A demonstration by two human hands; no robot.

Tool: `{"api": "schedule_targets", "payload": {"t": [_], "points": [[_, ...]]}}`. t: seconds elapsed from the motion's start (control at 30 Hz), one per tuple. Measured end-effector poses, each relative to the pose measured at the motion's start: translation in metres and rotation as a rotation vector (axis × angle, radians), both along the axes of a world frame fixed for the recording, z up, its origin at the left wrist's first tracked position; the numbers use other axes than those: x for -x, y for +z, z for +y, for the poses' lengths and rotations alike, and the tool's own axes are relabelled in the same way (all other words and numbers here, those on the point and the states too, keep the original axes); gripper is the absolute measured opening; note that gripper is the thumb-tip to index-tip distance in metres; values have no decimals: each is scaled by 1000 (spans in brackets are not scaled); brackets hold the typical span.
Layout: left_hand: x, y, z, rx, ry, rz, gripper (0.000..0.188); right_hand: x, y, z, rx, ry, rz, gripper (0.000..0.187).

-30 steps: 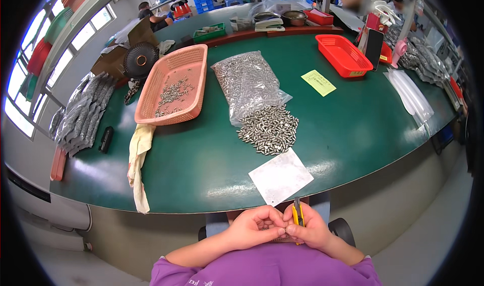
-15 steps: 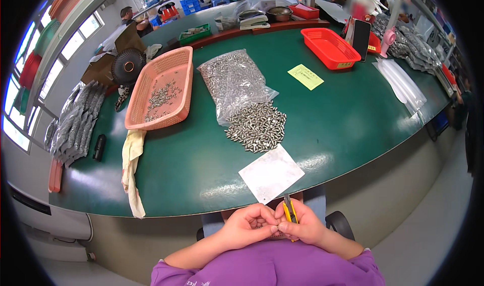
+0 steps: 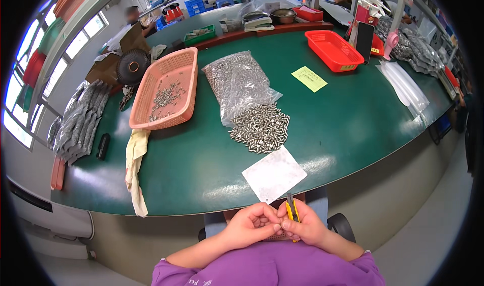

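Observation:
My left hand (image 3: 254,223) and my right hand (image 3: 306,225) meet above my lap, just off the table's near edge. A yellow and black utility knife (image 3: 293,211) lies in my right hand, its dark tip pointing away from me. My left thumb and fingers pinch together against the right fingertips; whatever small thing is between them is hidden. Beyond my hands a white sheet of paper (image 3: 275,175) lies at the table edge. Small metal pins (image 3: 261,129) spill in a heap from a clear plastic bag (image 3: 237,82) full of more of them.
On the green table (image 3: 201,165), a pink basket (image 3: 189,104) holding scattered pins stands left, beside a cloth (image 3: 135,160) and filled bags (image 3: 80,119). A red tray (image 3: 333,51), a yellow note (image 3: 309,79), a phone (image 3: 364,43) and plastic sleeves (image 3: 403,87) are on the right.
The whole view has shifted slightly, so the table things sit a little farther right. My hands keep nearly the same pose, with the knife still in the right one.

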State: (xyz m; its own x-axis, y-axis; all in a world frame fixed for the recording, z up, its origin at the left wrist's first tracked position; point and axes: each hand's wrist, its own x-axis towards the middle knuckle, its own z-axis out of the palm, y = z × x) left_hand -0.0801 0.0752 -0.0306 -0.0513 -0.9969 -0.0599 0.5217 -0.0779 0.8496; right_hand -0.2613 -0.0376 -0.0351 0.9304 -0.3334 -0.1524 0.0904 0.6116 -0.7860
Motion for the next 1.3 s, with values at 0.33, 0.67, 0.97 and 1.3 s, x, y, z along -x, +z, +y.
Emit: {"api": "schedule_targets", "payload": {"t": [0.33, 0.67, 0.97, 1.3], "points": [[2, 2, 2, 38, 13, -7, 13, 2, 1, 1, 37, 8, 3, 27], [-36, 19, 0, 141, 605, -956, 15, 20, 16, -13, 413, -235, 199, 49], [-27, 14, -26, 283, 596, -1379, 18, 0, 18, -2, 1326, -371, 305, 51], [-26, 12, -24, 207, 568, -1467, 19, -8, 18, 0, 1413, -338, 317, 50]]}}
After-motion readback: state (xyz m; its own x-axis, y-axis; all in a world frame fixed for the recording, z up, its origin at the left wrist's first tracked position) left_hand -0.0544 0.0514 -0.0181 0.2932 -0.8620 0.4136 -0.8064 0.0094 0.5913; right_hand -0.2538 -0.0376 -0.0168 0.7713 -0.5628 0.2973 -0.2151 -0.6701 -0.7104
